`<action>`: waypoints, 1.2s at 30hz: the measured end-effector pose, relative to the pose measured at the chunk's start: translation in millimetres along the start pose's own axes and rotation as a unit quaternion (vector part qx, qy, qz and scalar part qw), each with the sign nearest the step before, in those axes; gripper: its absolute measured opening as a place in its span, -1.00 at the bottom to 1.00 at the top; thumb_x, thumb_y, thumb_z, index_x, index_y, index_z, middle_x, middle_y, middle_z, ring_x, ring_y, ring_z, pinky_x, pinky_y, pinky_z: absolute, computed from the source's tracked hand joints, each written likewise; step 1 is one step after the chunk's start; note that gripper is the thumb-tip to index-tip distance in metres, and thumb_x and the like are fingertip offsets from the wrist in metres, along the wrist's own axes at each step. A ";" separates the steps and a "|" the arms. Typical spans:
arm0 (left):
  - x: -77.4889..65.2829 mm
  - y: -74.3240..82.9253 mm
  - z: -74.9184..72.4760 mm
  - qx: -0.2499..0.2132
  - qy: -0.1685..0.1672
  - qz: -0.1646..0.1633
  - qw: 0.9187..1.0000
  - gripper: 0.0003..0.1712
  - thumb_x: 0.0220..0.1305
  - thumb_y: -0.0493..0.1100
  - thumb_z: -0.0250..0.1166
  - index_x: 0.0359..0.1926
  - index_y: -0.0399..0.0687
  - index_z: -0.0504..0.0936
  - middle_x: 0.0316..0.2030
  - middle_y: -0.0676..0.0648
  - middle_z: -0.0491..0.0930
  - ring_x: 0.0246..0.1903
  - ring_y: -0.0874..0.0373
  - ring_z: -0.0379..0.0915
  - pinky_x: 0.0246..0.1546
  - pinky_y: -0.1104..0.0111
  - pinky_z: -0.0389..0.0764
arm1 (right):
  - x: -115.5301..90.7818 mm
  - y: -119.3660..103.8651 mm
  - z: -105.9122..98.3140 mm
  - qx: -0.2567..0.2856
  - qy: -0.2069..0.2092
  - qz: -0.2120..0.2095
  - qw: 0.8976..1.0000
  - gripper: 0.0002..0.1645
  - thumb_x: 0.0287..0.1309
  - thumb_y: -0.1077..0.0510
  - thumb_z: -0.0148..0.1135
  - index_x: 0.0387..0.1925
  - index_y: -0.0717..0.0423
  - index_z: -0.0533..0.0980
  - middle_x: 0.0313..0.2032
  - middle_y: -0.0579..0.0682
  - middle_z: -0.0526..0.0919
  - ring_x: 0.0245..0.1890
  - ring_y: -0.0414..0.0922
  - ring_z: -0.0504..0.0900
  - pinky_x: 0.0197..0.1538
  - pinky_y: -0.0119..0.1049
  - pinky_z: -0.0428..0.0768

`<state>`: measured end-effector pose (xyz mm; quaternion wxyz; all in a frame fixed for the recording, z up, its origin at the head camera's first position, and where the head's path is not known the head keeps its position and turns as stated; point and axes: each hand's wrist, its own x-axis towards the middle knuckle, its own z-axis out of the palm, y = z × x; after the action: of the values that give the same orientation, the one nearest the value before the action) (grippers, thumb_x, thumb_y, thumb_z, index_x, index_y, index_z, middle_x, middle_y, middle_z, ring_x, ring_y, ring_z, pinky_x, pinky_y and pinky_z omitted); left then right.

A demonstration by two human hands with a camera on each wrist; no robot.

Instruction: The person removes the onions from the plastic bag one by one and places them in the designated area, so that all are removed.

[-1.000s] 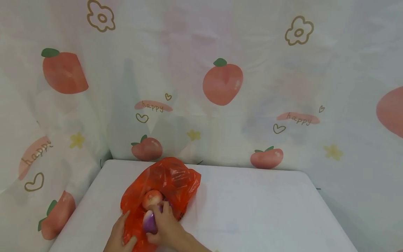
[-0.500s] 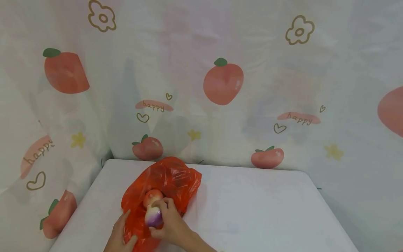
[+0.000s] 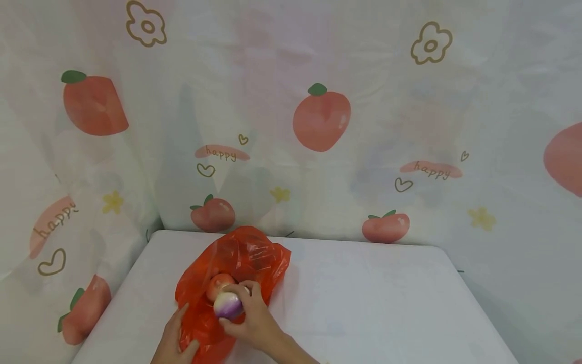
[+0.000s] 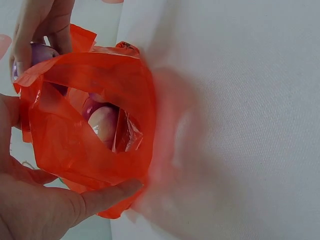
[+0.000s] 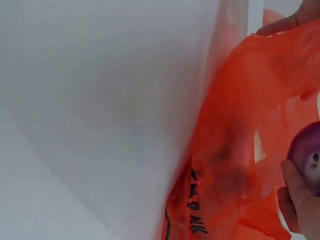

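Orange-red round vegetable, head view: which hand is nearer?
Right. The right hand, gripping a purple-white round vegetable, is close, on the near right of the orange-red vegetable; the left hand is farther, at the left edge of the red plastic bag.

In the head view, the purple-and-white vegetable (image 3: pixel 226 306) covers part of the orange vegetable (image 3: pixel 218 284), and its own right side is hidden by the right hand (image 3: pixel 256 321). The red bag (image 3: pixel 247 247), the left hand (image 3: pixel 173 339) and the surface (image 3: pixel 364 298) run off the bottom edge; a printed fruit (image 3: pixel 566 159) is cut by the right one. In the left wrist view, the bag's wall hides much of its contents, whose number cannot be told. In the right wrist view, dark shapes through the bag are blurred, and creases leave the black lettering (image 5: pixel 194 205) only partly legible.
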<state>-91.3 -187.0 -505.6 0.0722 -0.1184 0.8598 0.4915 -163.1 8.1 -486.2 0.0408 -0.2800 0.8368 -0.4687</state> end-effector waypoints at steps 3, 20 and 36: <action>-0.8 0.6 -0.4 -0.008 -0.006 -0.012 1.000 -0.06 0.06 -0.23 0.21 0.40 -0.16 -0.10 0.33 -0.34 -0.10 0.13 -0.33 0.20 -0.06 -0.07 0.49 | 0.2 0.5 -1.4 0.018 0.045 -0.024 0.999 -0.37 -0.01 -0.10 0.35 0.10 -0.29 0.29 0.06 -0.12 0.24 -0.03 -0.20 0.43 -0.02 -0.42 0.51; 4.8 -2.0 -3.7 0.004 -0.021 -0.001 1.000 -0.13 0.11 -0.27 0.12 0.38 -0.33 -0.11 0.29 -0.44 -0.09 0.11 -0.34 0.18 0.00 -0.22 0.36 | 2.3 8.4 -20.3 -0.001 0.120 -0.072 0.990 -0.39 0.01 0.06 0.35 0.12 -0.19 0.35 0.16 0.10 0.26 0.13 0.00 0.34 0.04 -0.21 0.53; 5.3 0.0 -2.6 -0.004 -0.024 -0.002 1.000 -0.13 0.13 -0.27 0.11 0.38 -0.32 -0.13 0.29 -0.43 -0.10 0.10 -0.33 0.18 0.00 -0.21 0.38 | -4.2 12.9 -35.8 0.050 0.178 -0.039 0.982 -0.13 -0.04 0.03 0.40 0.24 0.03 0.14 0.12 -0.06 0.30 0.06 -0.12 0.42 0.10 -0.17 0.49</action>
<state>-96.4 -190.0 -505.5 0.0936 -0.1082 0.8557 0.4972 -177.0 42.8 -477.4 -0.1132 -0.2224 0.7947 -0.5534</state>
